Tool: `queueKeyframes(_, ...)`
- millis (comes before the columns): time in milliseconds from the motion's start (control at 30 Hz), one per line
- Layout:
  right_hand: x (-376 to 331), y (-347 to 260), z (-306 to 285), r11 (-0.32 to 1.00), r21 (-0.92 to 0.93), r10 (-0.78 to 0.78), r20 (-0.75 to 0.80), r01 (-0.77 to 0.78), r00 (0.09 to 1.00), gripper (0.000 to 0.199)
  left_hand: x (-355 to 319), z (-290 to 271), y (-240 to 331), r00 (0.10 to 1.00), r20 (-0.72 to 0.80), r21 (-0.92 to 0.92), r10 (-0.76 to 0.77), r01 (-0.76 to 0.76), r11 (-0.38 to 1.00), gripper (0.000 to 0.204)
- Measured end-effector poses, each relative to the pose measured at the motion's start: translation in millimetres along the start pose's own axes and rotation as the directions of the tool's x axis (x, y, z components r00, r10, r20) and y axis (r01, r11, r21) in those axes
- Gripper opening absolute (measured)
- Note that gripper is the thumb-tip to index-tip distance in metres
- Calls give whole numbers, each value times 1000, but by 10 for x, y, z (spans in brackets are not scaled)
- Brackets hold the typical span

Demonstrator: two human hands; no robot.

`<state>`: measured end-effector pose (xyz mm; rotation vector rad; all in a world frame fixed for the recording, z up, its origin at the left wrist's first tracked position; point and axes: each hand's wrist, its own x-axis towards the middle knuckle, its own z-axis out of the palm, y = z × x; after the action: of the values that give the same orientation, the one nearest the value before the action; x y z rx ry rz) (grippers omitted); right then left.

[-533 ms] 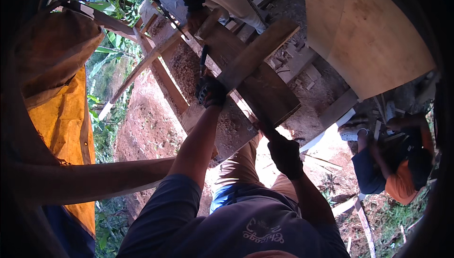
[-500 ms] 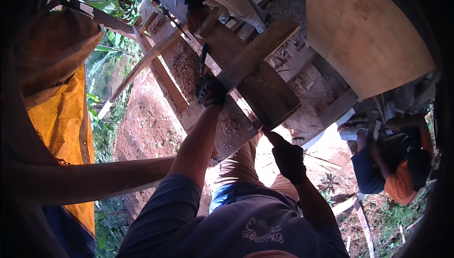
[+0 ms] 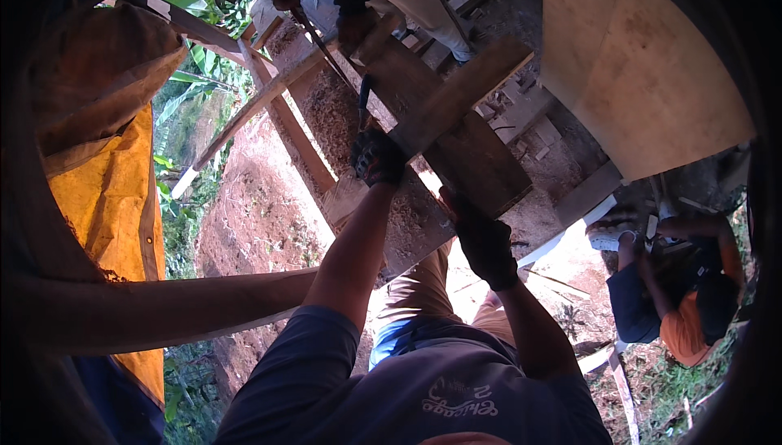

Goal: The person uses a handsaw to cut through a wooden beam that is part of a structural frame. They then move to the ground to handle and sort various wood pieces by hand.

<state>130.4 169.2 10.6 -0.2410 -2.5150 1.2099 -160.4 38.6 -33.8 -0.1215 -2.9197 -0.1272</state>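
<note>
My left hand (image 3: 376, 156), in a dark glove, is closed around a dark-handled tool (image 3: 364, 94) that points away from me over the sawdust-covered workbench (image 3: 407, 225). My right hand (image 3: 482, 237), also gloved, grips the near edge of a dark wooden board (image 3: 476, 160) lying on the bench. A lighter plank (image 3: 460, 94) lies diagonally across that board, just right of my left hand.
Across the bench another person's hands (image 3: 354, 25) hold a thin long tool. A crouching person in an orange shirt (image 3: 680, 298) is at the lower right. A large plywood sheet (image 3: 643, 62) stands at the upper right, and an orange tarp (image 3: 106, 200) hangs at the left.
My right hand has risen from below the bench up to the board's near edge. My left hand has stayed in about the same place on the tool.
</note>
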Motion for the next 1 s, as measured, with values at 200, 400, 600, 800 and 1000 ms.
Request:
queueKeyframes(200, -943, -234, -829, 994, -80, 86, 164, -74, 983, 70, -70, -173, 55, 1000, 25, -10, 13, -13, 1000, 34)
queueKeyframes(400, -424, -365, -422, 992, -50, 119, 161, -112, 980, 67, -64, -214, 75, 999, 0, -16, 45, -45, 999, 34)
queueKeyframes(600, -221, -181, -206, 996, -81, 29, 43, -26, 999, 58, 0, -82, 10, 999, -39, -78, 4, -7, 997, 36)
queueKeyframes(800, -991, -264, -852, 984, -128, 142, 162, -122, 977, 67, -34, -228, 117, 999, 38, -16, -5, 6, 1000, 38)
queueKeyframes(1000, -601, -403, -790, 997, -76, 33, 114, -25, 993, 60, -18, -55, -36, 999, -47, -44, 18, -20, 999, 35)
